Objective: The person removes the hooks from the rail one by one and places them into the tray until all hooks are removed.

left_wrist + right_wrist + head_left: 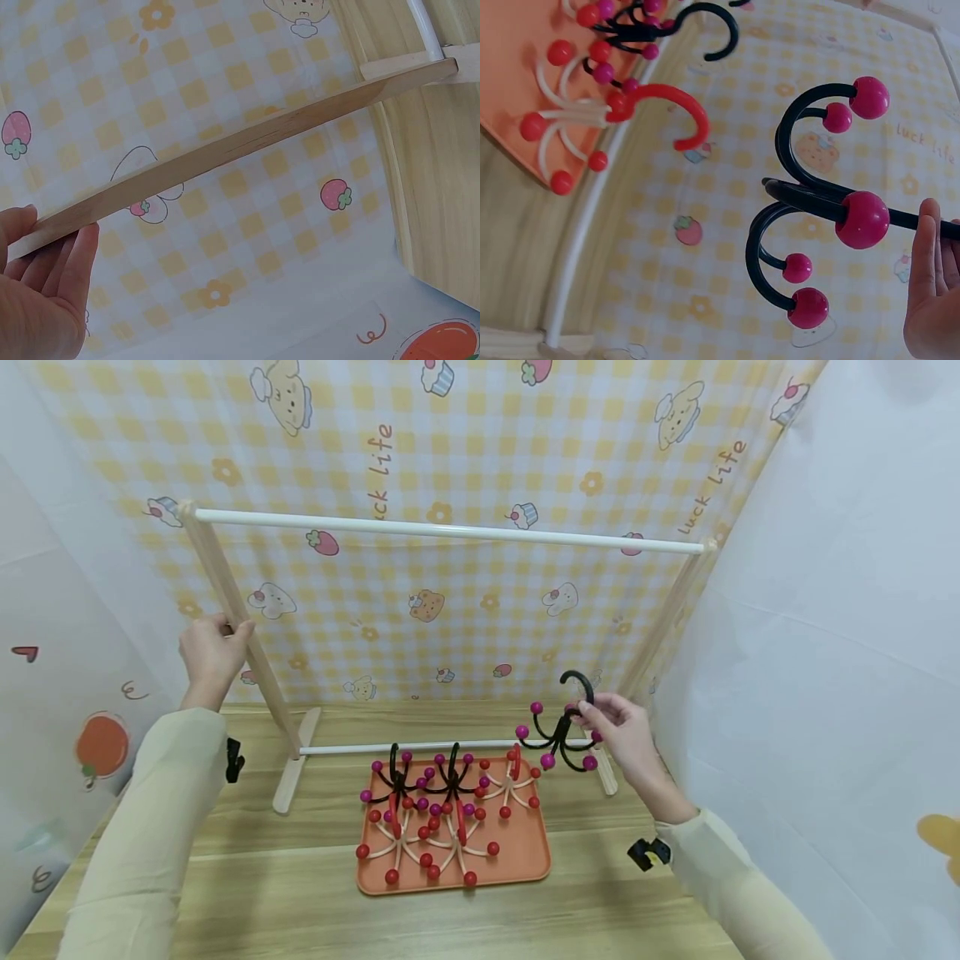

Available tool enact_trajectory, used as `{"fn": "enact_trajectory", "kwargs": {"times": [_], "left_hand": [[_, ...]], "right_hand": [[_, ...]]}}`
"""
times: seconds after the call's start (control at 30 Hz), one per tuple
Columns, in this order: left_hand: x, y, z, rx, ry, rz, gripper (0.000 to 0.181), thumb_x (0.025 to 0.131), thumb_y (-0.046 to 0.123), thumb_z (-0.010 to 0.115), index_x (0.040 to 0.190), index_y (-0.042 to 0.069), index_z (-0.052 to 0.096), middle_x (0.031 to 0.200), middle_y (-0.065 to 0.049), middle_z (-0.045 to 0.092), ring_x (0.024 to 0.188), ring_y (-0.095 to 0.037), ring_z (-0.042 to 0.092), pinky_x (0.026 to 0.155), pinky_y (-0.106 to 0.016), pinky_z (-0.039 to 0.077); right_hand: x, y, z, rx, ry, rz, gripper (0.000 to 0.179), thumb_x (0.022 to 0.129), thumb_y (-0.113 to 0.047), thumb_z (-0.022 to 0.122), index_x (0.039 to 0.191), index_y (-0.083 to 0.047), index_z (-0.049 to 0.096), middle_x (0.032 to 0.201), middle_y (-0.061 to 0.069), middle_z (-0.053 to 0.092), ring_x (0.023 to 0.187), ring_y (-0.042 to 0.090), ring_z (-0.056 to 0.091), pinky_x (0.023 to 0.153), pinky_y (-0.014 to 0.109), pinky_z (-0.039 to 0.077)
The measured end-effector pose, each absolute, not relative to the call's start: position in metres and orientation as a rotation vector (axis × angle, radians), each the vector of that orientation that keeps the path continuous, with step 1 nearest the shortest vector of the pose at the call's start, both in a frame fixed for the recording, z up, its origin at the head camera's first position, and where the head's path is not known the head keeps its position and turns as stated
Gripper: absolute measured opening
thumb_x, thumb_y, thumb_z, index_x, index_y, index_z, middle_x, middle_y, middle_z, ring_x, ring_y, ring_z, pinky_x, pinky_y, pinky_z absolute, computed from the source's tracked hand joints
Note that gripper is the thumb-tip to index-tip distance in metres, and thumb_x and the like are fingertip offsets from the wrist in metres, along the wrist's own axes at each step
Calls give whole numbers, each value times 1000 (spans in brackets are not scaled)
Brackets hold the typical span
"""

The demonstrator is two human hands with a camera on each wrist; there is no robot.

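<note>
My right hand [624, 735] pinches the hook stem of a black multi-arm hanger [561, 731] with magenta ball tips, held up in front of the rack's right side. In the right wrist view the black hanger [802, 187] fills the middle, its curved arms spread, my fingers [928, 255] on its stem. With my left hand [213, 652] I grip the left wooden post [238, 606] of a rack with a white top rail [450, 531]. The left wrist view shows thumb and fingers on either side of that post [225, 154].
On the wooden table [285, 885] an orange tray [517, 852] holds more hangers: two black ones with magenta balls and three cream ones with red hooks and balls. A white lower rail [345, 749] runs behind it. A yellow checked cloth [480, 468] hangs behind the rack.
</note>
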State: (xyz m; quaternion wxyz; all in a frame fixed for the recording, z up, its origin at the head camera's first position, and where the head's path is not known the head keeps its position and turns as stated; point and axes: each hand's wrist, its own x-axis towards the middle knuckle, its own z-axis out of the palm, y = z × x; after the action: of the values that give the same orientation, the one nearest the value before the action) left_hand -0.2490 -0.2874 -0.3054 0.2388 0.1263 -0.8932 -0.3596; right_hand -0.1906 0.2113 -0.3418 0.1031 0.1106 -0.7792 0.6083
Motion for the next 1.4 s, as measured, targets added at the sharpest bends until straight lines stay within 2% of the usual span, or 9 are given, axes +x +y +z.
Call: {"fn": "enact_trajectory", "kwargs": {"times": [0.13, 0.27, 0.43, 0.63, 0.9, 1.2, 1.4], "left_hand": [[-249, -287, -305, 330, -2440, -989, 40, 90, 27, 47, 86, -10, 59, 90, -26, 61, 98, -40, 45, 84, -47, 26], [-249, -287, -305, 335, -2445, -986, 40, 91, 27, 46, 89, -11, 59, 92, -26, 60, 99, -40, 44, 85, -47, 27], [-251, -287, -305, 342, -2448, -981, 41, 91, 28, 45, 90, -10, 59, 92, -26, 61, 98, -39, 45, 83, -46, 29], [-253, -289, -306, 340, -2451, -969, 39, 90, 27, 46, 83, -9, 57, 90, -26, 61, 96, -40, 47, 82, -46, 29], [-256, -290, -305, 332, -2452, -992, 38, 91, 25, 46, 86, -10, 57, 95, -27, 59, 100, -39, 45, 85, -46, 29], [-247, -286, -304, 340, -2450, -973, 39, 91, 27, 46, 81, -10, 56, 94, -27, 60, 99, -40, 46, 84, -46, 28], [-241, -284, -305, 352, -2447, -950, 37, 90, 25, 47, 81, -9, 57, 93, -26, 60, 95, -39, 48, 77, -41, 32]], "right_hand": [[-182, 207, -357, 321, -2310, 1839, 25, 86, -14, 58, 96, 9, 57, 85, 23, 63, 69, 17, 63, 62, 27, 49], [-173, 204, -374, 303, -2368, 1840, 25, 85, -18, 60, 92, 6, 59, 81, 24, 62, 69, 24, 62, 61, 27, 49], [-164, 199, -394, 284, -2438, 1817, 22, 84, -21, 62, 90, 1, 62, 78, 17, 64, 69, 25, 61, 59, 30, 48], [-154, 191, -415, 216, -2468, 1844, 18, 83, -16, 63, 89, 2, 63, 75, 15, 64, 68, 24, 62, 63, 29, 49], [-138, 175, -423, 237, -2469, 1903, 10, 82, 2, 58, 89, 9, 61, 71, 12, 63, 61, 14, 60, 63, 29, 49], [-128, 173, -437, 234, -2511, 1958, 12, 84, 3, 55, 92, 11, 59, 75, 13, 63, 67, 15, 61, 62, 25, 49], [-122, 172, -448, 206, -2501, 1847, 11, 83, -1, 58, 88, 8, 62, 70, 10, 64, 62, 14, 61, 53, 23, 47]]}}
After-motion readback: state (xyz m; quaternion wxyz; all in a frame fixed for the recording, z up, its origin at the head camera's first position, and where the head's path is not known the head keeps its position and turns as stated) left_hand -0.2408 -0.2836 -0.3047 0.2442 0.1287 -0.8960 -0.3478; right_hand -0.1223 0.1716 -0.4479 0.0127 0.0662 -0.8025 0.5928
